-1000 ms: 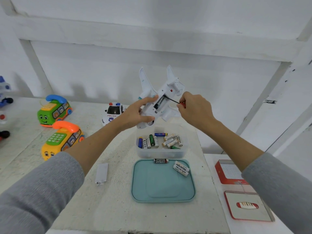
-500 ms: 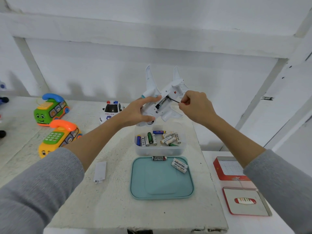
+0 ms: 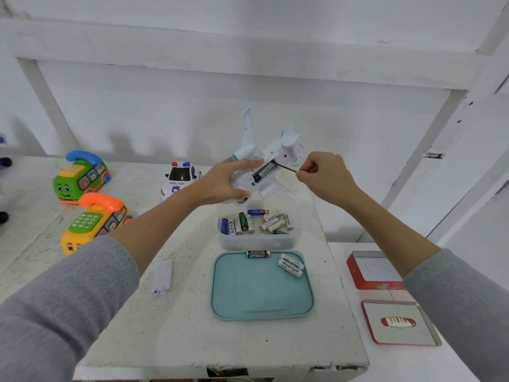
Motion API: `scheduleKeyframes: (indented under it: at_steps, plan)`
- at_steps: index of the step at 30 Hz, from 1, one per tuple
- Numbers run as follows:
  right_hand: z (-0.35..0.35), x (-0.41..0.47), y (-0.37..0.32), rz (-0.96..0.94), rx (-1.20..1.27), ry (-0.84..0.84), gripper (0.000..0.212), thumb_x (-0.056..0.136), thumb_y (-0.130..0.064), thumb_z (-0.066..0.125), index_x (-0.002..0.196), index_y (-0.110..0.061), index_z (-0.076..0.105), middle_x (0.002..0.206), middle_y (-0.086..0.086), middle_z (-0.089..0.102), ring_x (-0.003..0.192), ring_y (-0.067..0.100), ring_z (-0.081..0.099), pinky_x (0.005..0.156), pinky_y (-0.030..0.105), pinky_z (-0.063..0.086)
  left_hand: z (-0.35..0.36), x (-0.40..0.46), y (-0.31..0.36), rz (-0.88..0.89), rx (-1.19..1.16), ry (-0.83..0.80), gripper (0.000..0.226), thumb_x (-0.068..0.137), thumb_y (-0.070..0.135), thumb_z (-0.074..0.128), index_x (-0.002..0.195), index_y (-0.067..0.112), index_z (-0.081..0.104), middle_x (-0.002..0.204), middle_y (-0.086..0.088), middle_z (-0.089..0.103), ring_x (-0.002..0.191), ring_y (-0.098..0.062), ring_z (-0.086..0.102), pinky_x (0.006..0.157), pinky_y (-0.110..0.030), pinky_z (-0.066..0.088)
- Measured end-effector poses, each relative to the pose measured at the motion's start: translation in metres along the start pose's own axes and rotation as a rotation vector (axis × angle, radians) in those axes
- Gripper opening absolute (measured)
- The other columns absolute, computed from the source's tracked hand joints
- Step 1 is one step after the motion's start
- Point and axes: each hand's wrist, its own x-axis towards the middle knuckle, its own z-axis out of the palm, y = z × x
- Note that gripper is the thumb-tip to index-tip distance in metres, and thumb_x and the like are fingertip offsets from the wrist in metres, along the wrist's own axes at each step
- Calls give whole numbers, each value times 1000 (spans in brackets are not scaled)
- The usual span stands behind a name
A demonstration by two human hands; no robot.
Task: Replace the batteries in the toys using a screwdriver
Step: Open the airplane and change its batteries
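Illumination is bright, diffuse and even. Soft grey shadows fall on the white wall [image 3: 192, 111] behind the toys. No strong glare is visible. Wide-angle distortion bends the beams toward the frame edges. The sleeves nearest the camera appear soft.

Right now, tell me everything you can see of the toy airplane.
The toy airplane is white glossy plastic with teal trim, held in the air above the clear battery tub, belly toward the camera, wings pointing up. Its battery compartment is open with a battery inside. The left hand grips its body; the right hand pinches a thin screwdriver whose tip reaches into the compartment.
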Motion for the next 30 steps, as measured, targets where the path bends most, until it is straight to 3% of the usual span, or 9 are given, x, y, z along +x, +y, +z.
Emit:
scheduleKeyframes:
  at_steps: [8, 12, 19, 24, 27, 30]
  plan:
    - [-9, -6, 10, 41, -15, -77, 10, 77, -14, 60, 67, -16, 57, 62, -11, 56, 66, 15, 54, 65, 29, 45, 0, 3, -7, -22, 55, -9, 71, 81, 12, 73, 138, 41, 42, 146, -3, 38, 128, -16, 36, 100, -25, 28]
    - [-11, -9, 17, 57, -95, -143, 6, 77, -17, 61, 74, -11, 60, 61, -10, 55, 68, 16, 55, 65, 28, 43, 0, 3, -8, -37, 66, -8, 70, 82, 12, 72, 137, 42, 41, 143, -3, 38, 125, -15, 37, 98, -24, 29]
    - [-7, -14, 24, 50, -139, -206, 6, 81, -17, 58, 79, -11, 58, 60, -8, 57, 63, 12, 54, 56, 24, 38, 2, 3, -8, -56, 55, 13, 70, 82, 13, 73, 139, 39, 41, 141, -4, 40, 126, -20, 40, 101, -28, 31]
    - [-1, -16, 21, -10, -21, -294, 6, 83, -17, 60, 79, -12, 58, 61, 1, 65, 45, -2, 49, 54, 27, 38, -3, -9, -13, -100, -67, 84, 71, 83, 14, 72, 140, 40, 41, 141, 4, 42, 115, -19, 47, 104, -39, 41]
    - [8, -19, 11, -71, 7, -356, 6, 86, -17, 60, 81, -13, 59, 63, 1, 65, 44, -5, 48, 52, 25, 36, -8, -23, -17, -136, -234, 154, 68, 84, 9, 70, 137, 41, 42, 145, 1, 41, 105, -21, 57, 95, -35, 50]
    - [20, -23, -2, -125, 45, -431, 3, 86, -13, 58, 84, -16, 59, 70, 2, 66, 56, 3, 56, 59, 31, 47, -15, -42, -21, -162, -412, 228, 64, 85, 5, 67, 128, 46, 43, 140, -5, 46, 106, -29, 60, 88, -28, 54]
